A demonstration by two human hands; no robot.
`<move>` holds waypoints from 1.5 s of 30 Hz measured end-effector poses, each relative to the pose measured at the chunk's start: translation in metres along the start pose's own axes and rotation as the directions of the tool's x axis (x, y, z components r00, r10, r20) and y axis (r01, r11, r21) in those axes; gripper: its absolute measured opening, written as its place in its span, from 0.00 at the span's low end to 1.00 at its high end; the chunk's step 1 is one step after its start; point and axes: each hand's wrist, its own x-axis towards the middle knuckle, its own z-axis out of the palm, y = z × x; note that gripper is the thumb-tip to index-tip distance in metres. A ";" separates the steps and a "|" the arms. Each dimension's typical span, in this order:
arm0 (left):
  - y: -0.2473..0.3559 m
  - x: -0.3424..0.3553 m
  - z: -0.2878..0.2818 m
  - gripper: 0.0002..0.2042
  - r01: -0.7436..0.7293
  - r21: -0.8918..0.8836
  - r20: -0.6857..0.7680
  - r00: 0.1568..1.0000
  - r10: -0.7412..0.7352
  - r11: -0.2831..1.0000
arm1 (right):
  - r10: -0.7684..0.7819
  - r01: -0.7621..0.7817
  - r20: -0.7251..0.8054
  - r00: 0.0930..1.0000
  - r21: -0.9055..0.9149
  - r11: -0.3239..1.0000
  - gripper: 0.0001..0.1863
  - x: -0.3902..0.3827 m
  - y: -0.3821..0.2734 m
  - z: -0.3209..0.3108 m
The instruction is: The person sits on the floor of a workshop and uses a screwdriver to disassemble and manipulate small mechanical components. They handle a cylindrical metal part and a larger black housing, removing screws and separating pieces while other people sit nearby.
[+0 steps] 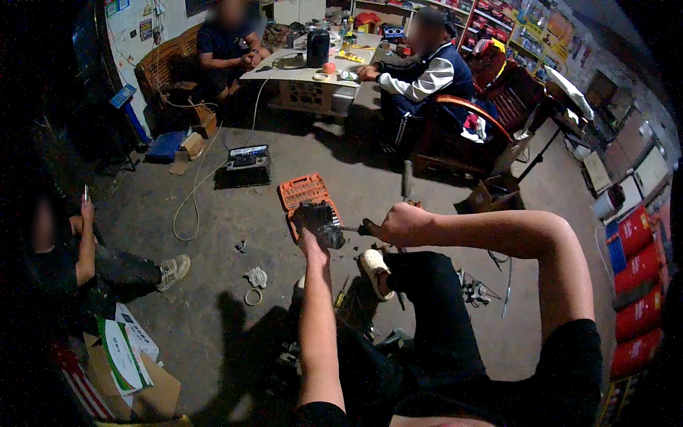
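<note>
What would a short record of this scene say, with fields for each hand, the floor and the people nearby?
Left hand: holds a dark mechanical part
Right hand: grips a slim tool, its shaft pointing toward the part
Tip contact: too small to tell
Near the hands: open orange tool case, partly hidden behind the part
Floor: a pale ring among scattered parts
People: two seated by the table, another at far left
</note>
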 end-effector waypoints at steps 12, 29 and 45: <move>-0.008 0.070 -0.014 0.13 -0.159 -0.288 0.390 0.881 0.267 0.944 | 0.152 -0.143 0.017 0.988 0.453 0.880 0.14 0.020 -0.008 -0.008; 0.000 -0.004 0.010 0.13 -0.078 -0.204 0.368 0.918 0.150 0.976 | 0.001 -0.001 -0.077 0.997 -0.010 1.000 0.12 0.014 0.007 -0.002; 0.021 -0.005 0.014 0.15 -0.105 -0.301 0.438 0.867 0.236 0.948 | -0.045 0.052 0.034 0.998 -0.237 0.970 0.22 0.015 0.004 -0.009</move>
